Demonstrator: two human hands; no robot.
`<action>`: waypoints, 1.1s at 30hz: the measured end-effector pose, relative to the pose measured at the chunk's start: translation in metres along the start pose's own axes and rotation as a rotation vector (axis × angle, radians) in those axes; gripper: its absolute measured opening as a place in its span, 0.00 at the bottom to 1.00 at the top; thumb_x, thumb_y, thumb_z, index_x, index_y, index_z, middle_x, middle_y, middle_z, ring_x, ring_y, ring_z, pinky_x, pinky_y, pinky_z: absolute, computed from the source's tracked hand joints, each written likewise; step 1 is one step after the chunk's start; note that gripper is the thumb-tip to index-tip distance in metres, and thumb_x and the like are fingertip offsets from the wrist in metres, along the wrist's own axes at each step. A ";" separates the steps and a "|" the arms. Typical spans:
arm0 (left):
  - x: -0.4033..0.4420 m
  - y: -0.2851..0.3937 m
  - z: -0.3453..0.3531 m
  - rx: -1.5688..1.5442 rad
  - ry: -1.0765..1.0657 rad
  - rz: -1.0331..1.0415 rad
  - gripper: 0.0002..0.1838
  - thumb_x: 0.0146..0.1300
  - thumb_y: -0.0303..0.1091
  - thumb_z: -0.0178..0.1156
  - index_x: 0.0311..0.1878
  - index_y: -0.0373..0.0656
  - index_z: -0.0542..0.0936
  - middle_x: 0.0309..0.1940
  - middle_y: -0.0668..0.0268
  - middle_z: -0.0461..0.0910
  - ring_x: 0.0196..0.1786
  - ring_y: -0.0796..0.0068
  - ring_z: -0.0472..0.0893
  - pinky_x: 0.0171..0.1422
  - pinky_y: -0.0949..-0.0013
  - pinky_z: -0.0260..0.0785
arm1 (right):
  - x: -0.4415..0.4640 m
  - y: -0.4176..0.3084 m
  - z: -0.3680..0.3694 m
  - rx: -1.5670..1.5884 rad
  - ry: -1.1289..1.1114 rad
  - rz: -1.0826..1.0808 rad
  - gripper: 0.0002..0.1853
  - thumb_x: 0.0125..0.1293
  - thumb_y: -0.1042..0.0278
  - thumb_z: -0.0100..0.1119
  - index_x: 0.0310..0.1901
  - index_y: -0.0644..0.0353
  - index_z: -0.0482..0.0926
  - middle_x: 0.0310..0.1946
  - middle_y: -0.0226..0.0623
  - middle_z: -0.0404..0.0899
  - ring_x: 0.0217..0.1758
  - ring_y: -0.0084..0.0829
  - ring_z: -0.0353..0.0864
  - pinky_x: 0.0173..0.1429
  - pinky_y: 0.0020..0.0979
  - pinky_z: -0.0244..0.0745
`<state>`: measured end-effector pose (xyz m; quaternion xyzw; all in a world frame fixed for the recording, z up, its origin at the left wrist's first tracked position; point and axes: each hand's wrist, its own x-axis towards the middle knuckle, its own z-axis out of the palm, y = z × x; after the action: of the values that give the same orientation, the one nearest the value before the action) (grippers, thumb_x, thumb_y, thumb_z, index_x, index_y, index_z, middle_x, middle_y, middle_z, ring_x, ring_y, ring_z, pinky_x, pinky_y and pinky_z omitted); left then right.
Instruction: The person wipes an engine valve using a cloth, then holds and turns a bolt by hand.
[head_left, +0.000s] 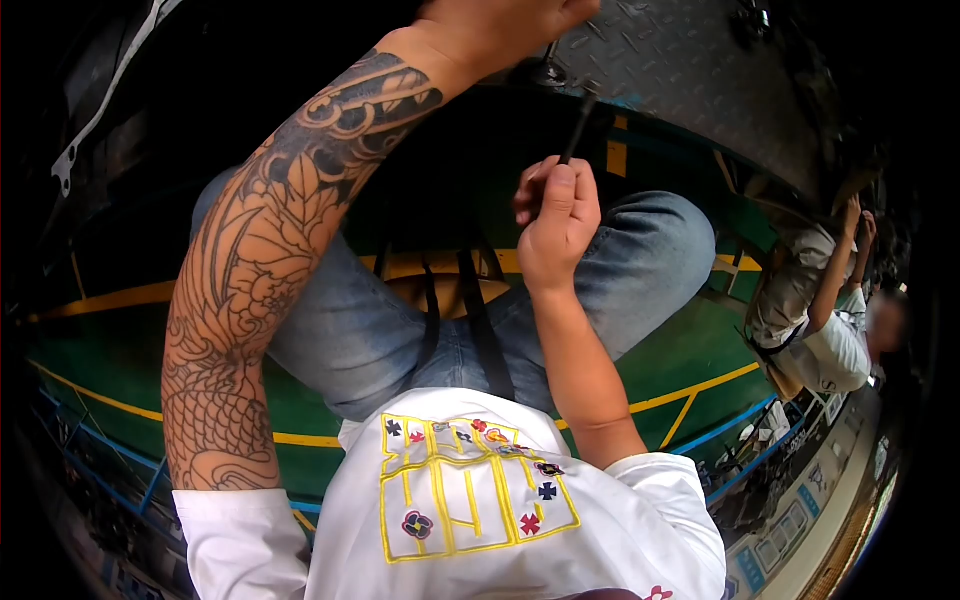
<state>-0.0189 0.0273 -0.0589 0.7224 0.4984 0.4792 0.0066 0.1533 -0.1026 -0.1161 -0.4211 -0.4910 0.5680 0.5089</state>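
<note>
Note rod (577,135) clamped in right hand (558,220), pointing toward plate (665,60) — apt, perhaps, to slip if held loosely by one end — and left hand (512,22) near plate, too cropped to tell whether gripping anything.

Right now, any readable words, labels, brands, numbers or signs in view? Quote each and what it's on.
None legible.
Wearer's white T-shirt: yellow lines, flower and cross motifs; no clear word.
Co-worker's white shirt: dark mark, too small.
Blue-and-white panels, lower right: too blurred.
</note>
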 end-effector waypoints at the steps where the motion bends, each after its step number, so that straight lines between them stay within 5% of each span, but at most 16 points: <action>1: -0.001 0.000 0.000 0.003 0.002 0.007 0.10 0.73 0.33 0.59 0.35 0.41 0.72 0.22 0.49 0.78 0.29 0.43 0.82 0.32 0.47 0.75 | 0.001 0.001 -0.001 -0.017 -0.028 0.043 0.15 0.83 0.61 0.49 0.39 0.60 0.76 0.24 0.25 0.75 0.24 0.13 0.69 0.28 0.17 0.64; 4: -0.001 0.001 -0.001 0.016 -0.008 -0.005 0.10 0.73 0.33 0.59 0.35 0.41 0.72 0.22 0.49 0.78 0.28 0.43 0.82 0.32 0.47 0.75 | 0.003 0.009 -0.004 -0.056 -0.067 0.140 0.15 0.83 0.60 0.49 0.40 0.61 0.75 0.24 0.25 0.75 0.24 0.13 0.70 0.28 0.17 0.65; 8: -0.001 0.001 -0.001 0.021 -0.009 -0.007 0.10 0.73 0.33 0.59 0.34 0.41 0.72 0.22 0.49 0.78 0.29 0.43 0.82 0.32 0.47 0.75 | -0.003 0.003 -0.001 0.000 -0.016 -0.059 0.14 0.83 0.61 0.49 0.39 0.61 0.76 0.24 0.26 0.76 0.23 0.12 0.69 0.28 0.17 0.64; 11: -0.001 0.000 0.000 0.026 -0.001 0.003 0.10 0.73 0.33 0.59 0.34 0.41 0.72 0.22 0.49 0.78 0.29 0.43 0.83 0.33 0.47 0.75 | 0.002 0.007 -0.003 -0.024 -0.042 0.140 0.14 0.83 0.61 0.48 0.40 0.61 0.75 0.25 0.27 0.77 0.23 0.13 0.70 0.28 0.17 0.64; 15: 0.000 0.000 0.001 0.022 0.001 0.002 0.10 0.73 0.33 0.59 0.34 0.41 0.72 0.22 0.49 0.78 0.29 0.43 0.83 0.33 0.47 0.75 | -0.002 0.005 0.000 -0.003 0.003 -0.012 0.15 0.83 0.60 0.49 0.39 0.60 0.76 0.25 0.26 0.76 0.23 0.12 0.69 0.28 0.17 0.63; 33: -0.003 -0.001 0.002 0.040 -0.005 0.002 0.11 0.73 0.33 0.58 0.34 0.41 0.71 0.21 0.49 0.78 0.28 0.44 0.83 0.32 0.48 0.75 | 0.000 0.012 -0.006 -0.041 -0.041 0.119 0.15 0.83 0.60 0.49 0.40 0.60 0.76 0.26 0.27 0.77 0.24 0.13 0.70 0.28 0.17 0.64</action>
<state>-0.0185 0.0264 -0.0631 0.7240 0.5072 0.4674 -0.0071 0.1577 -0.1018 -0.1287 -0.4481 -0.4869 0.5957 0.4552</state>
